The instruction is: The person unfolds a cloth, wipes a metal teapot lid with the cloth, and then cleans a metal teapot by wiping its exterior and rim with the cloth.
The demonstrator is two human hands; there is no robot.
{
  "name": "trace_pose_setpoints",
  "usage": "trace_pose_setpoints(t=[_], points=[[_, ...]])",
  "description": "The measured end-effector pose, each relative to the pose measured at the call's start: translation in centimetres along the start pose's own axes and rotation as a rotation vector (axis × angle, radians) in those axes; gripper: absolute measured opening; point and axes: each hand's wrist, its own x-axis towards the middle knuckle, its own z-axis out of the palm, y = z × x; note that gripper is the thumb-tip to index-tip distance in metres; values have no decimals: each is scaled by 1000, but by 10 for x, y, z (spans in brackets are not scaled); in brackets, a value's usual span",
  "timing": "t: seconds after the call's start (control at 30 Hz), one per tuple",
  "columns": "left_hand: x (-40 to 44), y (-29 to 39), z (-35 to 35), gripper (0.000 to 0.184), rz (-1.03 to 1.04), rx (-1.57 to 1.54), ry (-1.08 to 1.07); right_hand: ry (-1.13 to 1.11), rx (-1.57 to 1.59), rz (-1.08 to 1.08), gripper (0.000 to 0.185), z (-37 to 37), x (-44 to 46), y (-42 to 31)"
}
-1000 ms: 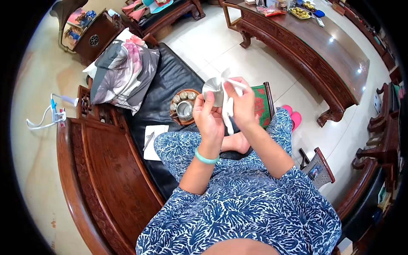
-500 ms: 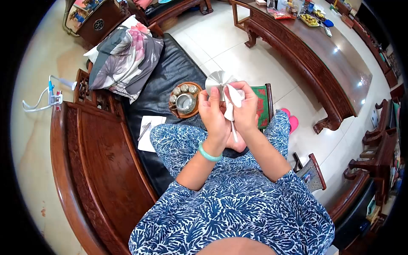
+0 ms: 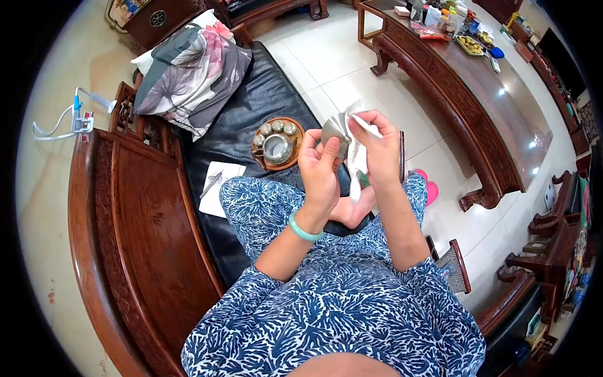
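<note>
Black seat beneath me, left fingers clamp a metal disc, seemingly bracing it; right fingers pinch a white wipe.

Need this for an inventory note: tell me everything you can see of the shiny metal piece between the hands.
The metal piece is silvery grey, smooth and shiny, with a curved edge. It looks like a thin disc or lid, though fingers and cloth hide part of it. It is held up and tilted in front of the body. The left hand holds its left side; the right hand holds a white cloth or tissue against its right side. Its far side cannot be seen.
</note>
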Motion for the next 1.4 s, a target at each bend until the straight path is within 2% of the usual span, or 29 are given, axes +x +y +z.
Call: trace_pose_setpoints(t=[0.1, 0.17, 0.2, 0.23, 0.3, 0.33, 0.43, 0.47, 0.5, 0.6, 0.63, 0.67, 0.7, 0.77, 0.83, 0.93, 0.97, 1.03, 1.07, 1.13, 1.23, 1.27, 1.3, 1.37, 1.4], points=[[0, 8, 4, 13, 8, 31, -3, -15, -17, -7, 10, 5, 3, -5], [1, 11, 6, 14, 8, -15, -22, 44, -87, -136, 11, 8, 0, 2], [0, 12, 13, 16, 2, -102, 54, 86, -68, -133, 12, 9, -4, 9], [0, 15, 17, 18, -3, -190, 133, 92, -134, -209, 10, 11, -9, 11], [-1, 12, 10, 22, 12, -254, 77, 22, -325, -435, 11, 13, -18, 24], [-3, 12, 10, 20, 19, -223, 83, 13, -234, -474, 11, 17, -21, 27], [-3, 14, 13, 19, 10, -236, 102, 36, -299, -363, 9, 7, -18, 19], [0, 19, 11, 21, -71, -177, 73, 69, -188, -195, 7, 4, -16, 14], [4, 25, 9, 22, -151, -119, 42, 36, -94, -128, 6, 1, -13, 6], [18, 33, -7, 16, -231, -11, -58, -18, -66, -153, 7, -2, -8, 7], [21, 31, -11, 14, -255, 69, -115, 28, -49, -120, 8, 1, -8, 8], [21, 28, -10, 11, -169, 122, -53, 73, -32, -88, 8, 4, -9, 8], [20, 26, -6, 11, -165, 116, -53, 94, -105, -107, 7, 6, -12, 10], [16, 23, -2, 12, -51, -60, 79, 94, -180, -191, 7, 14, -23, 19], [12, 26, -2, 14, -108, -147, 77, 54, -267, -312, 10, 14, -30, 28], [5, 18, 3, 13, -97, -192, 105, 104, -177, -223, 8, 6, -26, 23], [4, 18, 4, 13, -101, -165, 107, 99, -236, -257, 6, 3, -18, 20], [1, 16, -2, 13, -155, -97, 13, 177, -81, -129, 10, 7, -8, 4], [1, 15, 0, 13, -157, -101, 10, 179, -85, -131, 10, 5, -4, 6], [1, 16, 6, 12, -167, -97, 100, 162, 107, 6, 14, 1, 0, 12], [7, 14, 1, 12, -139, -228, 171, 154, -57, -43, 10, 5, -16, 22], [7, 14, 1, 12, -142, -240, 179, 151, -189, -177, 8, 9, -21, 28], [7, 14, 0, 12, -139, -242, 183, 157, -143, -189, 7, 10, -27, 30], [5, 14, -1, 12, -149, -233, 146, 106, -283, -157, 9, 2, -18, 20], [3, 16, 2, 13, -146, -199, 154, 145, -177, -8, 10, 0, -16, 13]])
